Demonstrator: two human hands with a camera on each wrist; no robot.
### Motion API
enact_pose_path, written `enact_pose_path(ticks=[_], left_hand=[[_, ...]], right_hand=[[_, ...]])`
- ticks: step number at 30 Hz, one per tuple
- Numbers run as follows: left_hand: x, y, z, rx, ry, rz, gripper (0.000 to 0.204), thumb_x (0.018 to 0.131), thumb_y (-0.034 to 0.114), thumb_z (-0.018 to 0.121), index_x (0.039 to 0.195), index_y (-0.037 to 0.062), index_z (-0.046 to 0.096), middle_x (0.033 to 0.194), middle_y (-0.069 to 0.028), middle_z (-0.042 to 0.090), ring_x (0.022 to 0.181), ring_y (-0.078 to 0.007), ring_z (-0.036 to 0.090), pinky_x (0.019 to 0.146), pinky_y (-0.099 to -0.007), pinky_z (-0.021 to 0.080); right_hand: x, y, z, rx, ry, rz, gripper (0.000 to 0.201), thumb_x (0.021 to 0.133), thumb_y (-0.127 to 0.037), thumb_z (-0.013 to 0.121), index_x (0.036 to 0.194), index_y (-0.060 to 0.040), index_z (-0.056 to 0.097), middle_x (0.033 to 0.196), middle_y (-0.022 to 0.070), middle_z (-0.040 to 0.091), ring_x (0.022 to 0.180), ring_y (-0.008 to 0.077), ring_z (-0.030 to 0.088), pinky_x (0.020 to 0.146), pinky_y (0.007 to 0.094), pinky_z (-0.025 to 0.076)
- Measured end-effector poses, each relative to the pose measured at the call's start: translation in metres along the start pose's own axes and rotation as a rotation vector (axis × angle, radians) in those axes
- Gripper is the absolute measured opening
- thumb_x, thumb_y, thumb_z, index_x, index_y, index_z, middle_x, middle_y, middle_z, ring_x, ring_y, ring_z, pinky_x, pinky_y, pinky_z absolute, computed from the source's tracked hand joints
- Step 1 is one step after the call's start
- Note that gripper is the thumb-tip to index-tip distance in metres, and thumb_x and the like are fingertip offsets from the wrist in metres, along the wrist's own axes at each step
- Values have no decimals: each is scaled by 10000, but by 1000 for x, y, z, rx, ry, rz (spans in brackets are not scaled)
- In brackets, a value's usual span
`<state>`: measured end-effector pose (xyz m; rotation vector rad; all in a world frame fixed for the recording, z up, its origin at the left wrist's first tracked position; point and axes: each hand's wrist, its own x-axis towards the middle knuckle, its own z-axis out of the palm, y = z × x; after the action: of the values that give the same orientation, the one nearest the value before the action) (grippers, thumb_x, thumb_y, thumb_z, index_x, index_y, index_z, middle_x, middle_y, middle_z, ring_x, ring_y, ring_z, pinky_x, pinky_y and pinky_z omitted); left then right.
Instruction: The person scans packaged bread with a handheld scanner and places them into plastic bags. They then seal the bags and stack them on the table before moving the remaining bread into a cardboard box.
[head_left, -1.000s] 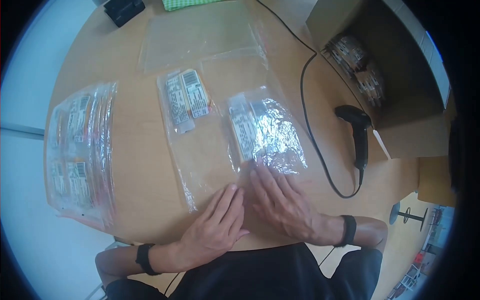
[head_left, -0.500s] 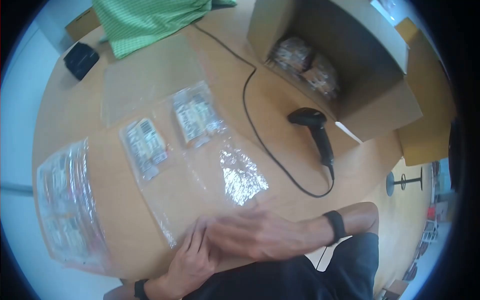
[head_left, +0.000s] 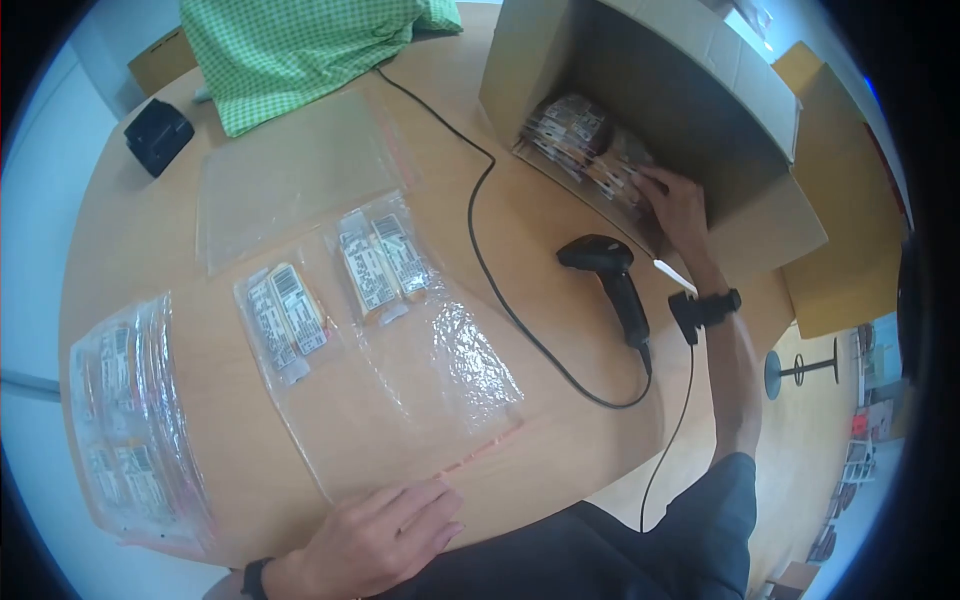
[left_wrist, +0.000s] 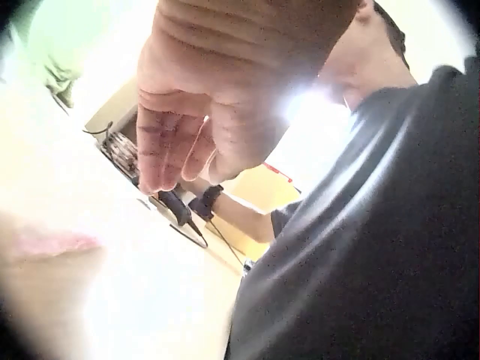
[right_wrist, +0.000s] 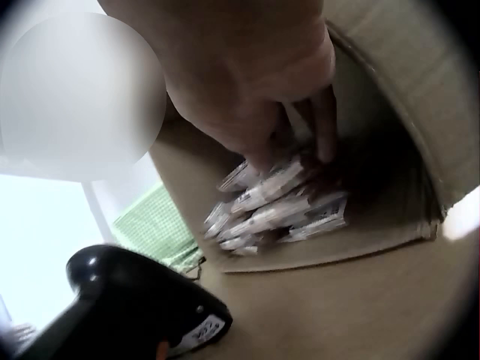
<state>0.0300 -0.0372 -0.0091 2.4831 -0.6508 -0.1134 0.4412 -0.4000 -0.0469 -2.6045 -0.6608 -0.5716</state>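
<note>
My right hand reaches into the open cardboard box, fingertips at a stack of clear-wrapped packets with printed labels. Thumb and fingers straddle one packet in the right wrist view; I cannot tell whether they pinch it. My left hand rests at the table's near edge, fingers loosely bent and holding nothing. Just beyond it lies a clear plastic bag with a pink strip along its near edge. Labelled packets show towards its far end, one pair on the left and another on the right.
A black barcode scanner lies before the box, its cable looping across the table. Filled clear bags are piled at left. Flat clear bags, green checked cloth and a black device lie farther back.
My right hand has left the side of my left hand and moved forward and right into the box. The left hand stays near the table edge. The head view has shifted right.
</note>
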Motion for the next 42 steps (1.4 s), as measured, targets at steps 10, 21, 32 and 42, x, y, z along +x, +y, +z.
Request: enact_pose_path(ticks=[10, 21, 32, 42], left_hand=[[110, -43, -14, -2185, 74, -387, 542, 1128, 309, 547, 1550, -9, 426, 1466, -178, 599, 1392, -263, 568, 1155, -424, 490], [111, -102, -26, -1291, 304, -361, 449, 1110, 230, 595, 1444, -60, 520, 1264, -120, 682, 1129, -130, 647, 967, -315, 543], [106, -115, -25, -1129, 287, -404, 479, 1109, 267, 601, 1456, -55, 527, 1243, -96, 679, 1098, -108, 642, 945, -289, 536], [106, -113, -22, -1074, 274, -406, 413, 1116, 284, 587, 1366, -44, 576, 1112, -63, 677, 992, -93, 610, 860, -289, 517]], right_hand=[[-91, -198, -74, -64, 249, -738, 211, 795, 36, 803, 1002, 29, 764, 1077, 175, 786, 949, 313, 782, 696, 338, 606], [-128, -122, -26, 47, 25, -5, 553, 887, -147, 789, 1391, -6, 608, 1132, 176, 725, 951, 304, 720, 833, 359, 573], [-98, -186, -51, 542, -348, 149, 819, 832, 9, 718, 1588, -53, 407, 1309, 165, 685, 1153, 295, 715, 1011, 361, 553], [-96, -204, -29, 563, -463, -117, 879, 818, 48, 734, 1598, -82, 350, 1382, 259, 644, 1244, 459, 662, 1050, 440, 555]])
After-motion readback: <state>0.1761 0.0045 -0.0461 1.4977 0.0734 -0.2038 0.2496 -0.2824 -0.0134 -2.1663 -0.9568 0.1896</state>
